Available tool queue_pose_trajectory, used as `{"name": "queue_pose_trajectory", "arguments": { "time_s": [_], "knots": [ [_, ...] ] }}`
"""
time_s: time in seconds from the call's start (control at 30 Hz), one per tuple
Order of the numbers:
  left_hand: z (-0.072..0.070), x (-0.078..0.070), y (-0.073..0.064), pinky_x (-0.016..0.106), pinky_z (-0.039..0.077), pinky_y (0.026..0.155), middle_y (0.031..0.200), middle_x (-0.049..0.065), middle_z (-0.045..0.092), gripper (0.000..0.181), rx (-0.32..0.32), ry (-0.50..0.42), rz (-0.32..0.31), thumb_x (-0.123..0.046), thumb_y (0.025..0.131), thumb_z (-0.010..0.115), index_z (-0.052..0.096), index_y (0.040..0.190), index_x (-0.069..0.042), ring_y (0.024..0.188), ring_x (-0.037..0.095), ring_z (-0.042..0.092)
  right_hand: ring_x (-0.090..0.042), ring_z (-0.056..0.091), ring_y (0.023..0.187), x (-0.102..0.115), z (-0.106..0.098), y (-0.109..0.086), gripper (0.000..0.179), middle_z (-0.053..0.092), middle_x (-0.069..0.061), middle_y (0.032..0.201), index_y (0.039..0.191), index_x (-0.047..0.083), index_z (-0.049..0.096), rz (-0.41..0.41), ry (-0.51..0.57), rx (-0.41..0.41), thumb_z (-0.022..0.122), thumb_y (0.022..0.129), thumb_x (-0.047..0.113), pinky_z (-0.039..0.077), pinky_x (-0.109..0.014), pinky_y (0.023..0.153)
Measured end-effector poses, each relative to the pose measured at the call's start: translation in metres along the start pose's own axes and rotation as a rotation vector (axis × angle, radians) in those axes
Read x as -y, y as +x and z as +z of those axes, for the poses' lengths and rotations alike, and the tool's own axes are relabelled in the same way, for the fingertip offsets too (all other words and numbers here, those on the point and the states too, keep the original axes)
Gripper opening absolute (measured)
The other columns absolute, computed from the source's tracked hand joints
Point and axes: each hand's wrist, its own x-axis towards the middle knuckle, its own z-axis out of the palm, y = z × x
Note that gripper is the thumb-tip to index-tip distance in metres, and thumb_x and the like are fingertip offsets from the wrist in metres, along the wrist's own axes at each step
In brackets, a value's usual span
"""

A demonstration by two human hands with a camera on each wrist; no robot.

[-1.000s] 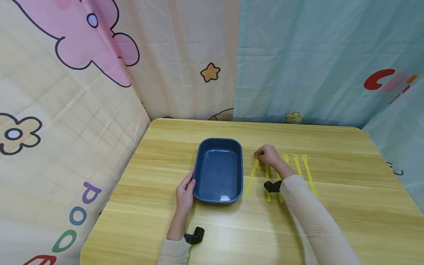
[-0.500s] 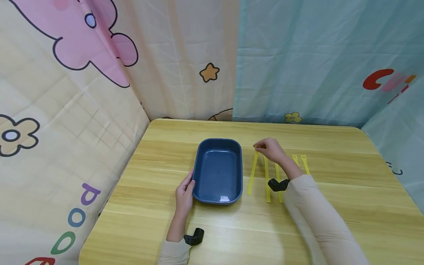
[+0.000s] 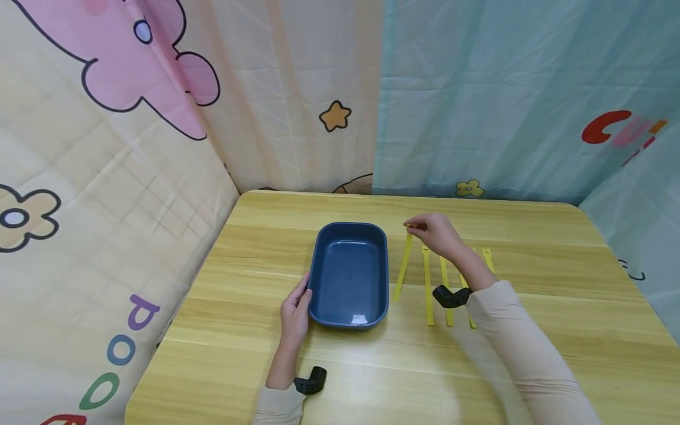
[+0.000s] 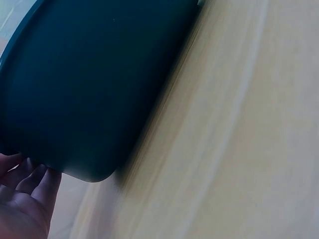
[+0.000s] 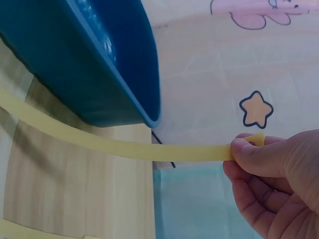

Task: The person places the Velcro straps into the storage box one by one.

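In the head view, my left hand (image 3: 294,313) grips the left side of a deep blue plastic tub (image 3: 349,277), thumb at the rim. Its fingers (image 4: 45,191) lie against the outer wall in the left wrist view. Right of the tub, my right hand (image 3: 438,233) pinches a flat yellow cable tie (image 3: 404,265) by its wider end, between thumb and fingertips. The tie's long tail (image 5: 119,149) hangs down in a slight curve beside the tub, raised off the table in the right wrist view. The tub's inside is bare.
Several more yellow cable ties (image 3: 427,289) lie side by side on the wooden table (image 3: 228,330), partly hidden under my right forearm. Printed curtains (image 3: 287,106) stand close behind the table's back edge and along its left side.
My right hand has lifted the cable tie up and slightly toward the back, its tail swinging off the table. My left hand and the tub have stayed put.
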Motion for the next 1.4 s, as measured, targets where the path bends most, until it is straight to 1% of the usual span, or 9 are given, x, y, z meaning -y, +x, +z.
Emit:
{"name": "queue_pose_trajectory", "arguments": {
  "time_s": [0.23,0.4,0.67,0.77,0.93,1.03,1.13,1.23,1.4],
  "knots": [
    [0.002,-0.001,0.0,0.018,0.032,0.089,0.123,0.014,0.042,0.034,-0.009,0.009,0.009,-0.001,0.086,0.043,0.043,0.12,0.004,0.114,0.013,0.036,-0.017,0.056,0.078,0.015,-0.011,-0.005,0.02,0.06,-0.008,0.095,0.1,0.005,0.062,-0.047,-0.03,0.003,0.054,0.081,0.009,0.047,-0.031,0.064],
    [0.001,0.0,0.001,0.018,0.032,0.089,0.122,0.011,0.043,0.034,-0.02,0.007,0.002,-0.001,0.086,0.043,0.044,0.12,0.004,0.114,0.014,0.036,-0.017,0.056,0.08,0.028,-0.021,-0.008,0.021,0.061,-0.007,0.094,0.1,0.006,0.062,-0.108,-0.034,-0.011,0.056,0.08,0.007,0.047,-0.032,0.067],
    [0.0,0.0,0.002,0.019,0.031,0.09,0.123,0.009,0.043,0.034,-0.015,0.003,0.007,0.0,0.087,0.042,0.043,0.12,0.004,0.114,0.013,0.035,-0.014,0.055,0.079,0.043,-0.03,-0.011,0.019,0.061,-0.004,0.091,0.098,0.007,0.063,-0.155,-0.063,-0.004,0.056,0.08,0.008,0.047,-0.03,0.066],
    [0.0,0.0,0.002,0.018,0.032,0.089,0.122,0.01,0.043,0.034,-0.021,0.005,0.007,0.0,0.086,0.043,0.043,0.12,0.004,0.114,0.014,0.036,-0.014,0.055,0.079,0.05,-0.038,-0.014,0.019,0.061,-0.004,0.092,0.098,0.007,0.063,-0.189,-0.013,-0.017,0.056,0.08,0.007,0.046,-0.029,0.067],
    [0.002,0.0,0.001,0.018,0.033,0.088,0.122,0.012,0.043,0.034,-0.019,0.004,0.009,0.0,0.086,0.043,0.043,0.12,0.005,0.113,0.014,0.037,-0.011,0.057,0.077,0.061,-0.056,-0.021,0.019,0.062,-0.002,0.088,0.093,0.007,0.065,-0.312,0.083,-0.139,0.06,0.075,0.002,0.048,-0.024,0.064],
    [0.002,0.0,0.0,0.018,0.033,0.088,0.122,0.012,0.043,0.034,-0.018,0.001,0.007,0.001,0.086,0.042,0.043,0.12,0.004,0.113,0.014,0.036,-0.011,0.058,0.076,0.072,-0.064,-0.023,0.019,0.063,-0.004,0.087,0.09,0.006,0.065,-0.367,0.146,-0.183,0.061,0.073,-0.001,0.048,-0.022,0.064],
    [0.002,-0.001,0.001,0.018,0.033,0.088,0.122,0.011,0.044,0.034,-0.022,0.002,0.001,0.0,0.086,0.043,0.044,0.12,0.003,0.113,0.014,0.037,-0.015,0.057,0.077,0.089,-0.068,-0.028,0.018,0.062,-0.008,0.088,0.09,0.002,0.064,-0.36,0.205,-0.172,0.059,0.074,-0.004,0.047,-0.021,0.064],
    [0.002,-0.001,0.001,0.018,0.034,0.087,0.122,0.01,0.044,0.034,-0.026,0.004,-0.002,0.0,0.086,0.044,0.044,0.12,0.003,0.113,0.014,0.037,-0.02,0.057,0.078,0.101,-0.065,-0.03,0.018,0.061,-0.013,0.088,0.091,-0.003,0.063,-0.338,0.24,-0.141,0.057,0.074,-0.007,0.047,-0.021,0.065],
    [0.002,-0.001,0.001,0.017,0.035,0.086,0.121,0.014,0.044,0.034,-0.029,0.001,0.009,-0.001,0.085,0.045,0.044,0.119,0.005,0.113,0.018,0.037,-0.014,0.058,0.078,0.083,-0.042,-0.02,0.019,0.062,-0.005,0.089,0.093,0.005,0.064,-0.316,0.259,-0.092,0.059,0.076,0.002,0.048,-0.023,0.064]
  ]
}}
